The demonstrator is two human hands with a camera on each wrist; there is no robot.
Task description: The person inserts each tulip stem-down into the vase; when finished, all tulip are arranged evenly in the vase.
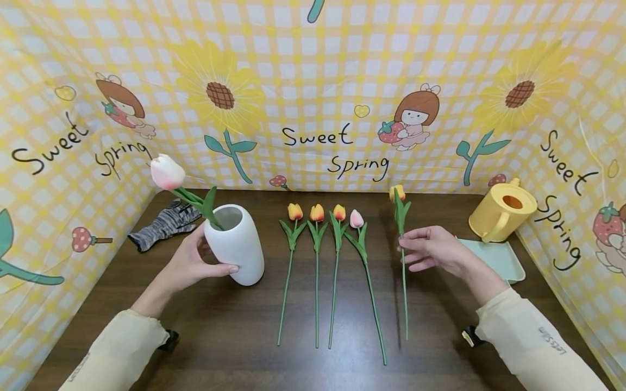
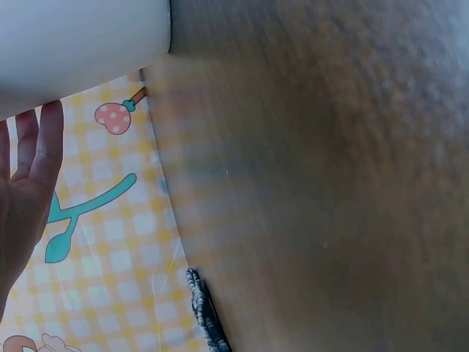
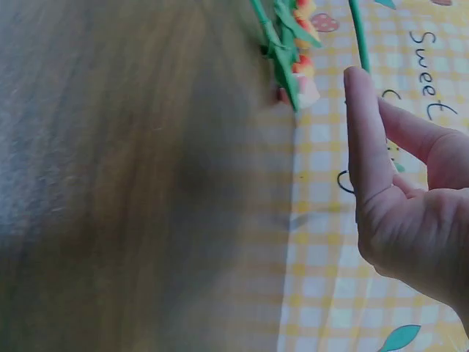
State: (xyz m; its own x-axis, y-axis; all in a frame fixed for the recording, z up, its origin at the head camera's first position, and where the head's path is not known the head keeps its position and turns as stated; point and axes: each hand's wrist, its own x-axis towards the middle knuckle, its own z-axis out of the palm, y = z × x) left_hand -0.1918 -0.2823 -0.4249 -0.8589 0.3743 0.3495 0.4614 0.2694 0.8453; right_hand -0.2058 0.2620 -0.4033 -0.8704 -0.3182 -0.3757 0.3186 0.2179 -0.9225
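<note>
My left hand grips a white vase, its thumb across the front and its fingers around the far side. The vase leans slightly left, and a white-pink tulip slants out of its mouth. Between thumb and fingers, my right hand pinches the green stem of a yellow-orange tulip, which stands roughly upright. In the right wrist view only part of that stem shows above the fingertips. Three yellow-orange tulips and one pink tulip lie side by side on the table between the hands.
Behind the vase lies a grey knitted glove. At the back right stands a yellow watering can, with a pale green tray in front of it, partly behind my right arm. Checked cloth walls enclose the dark wooden table.
</note>
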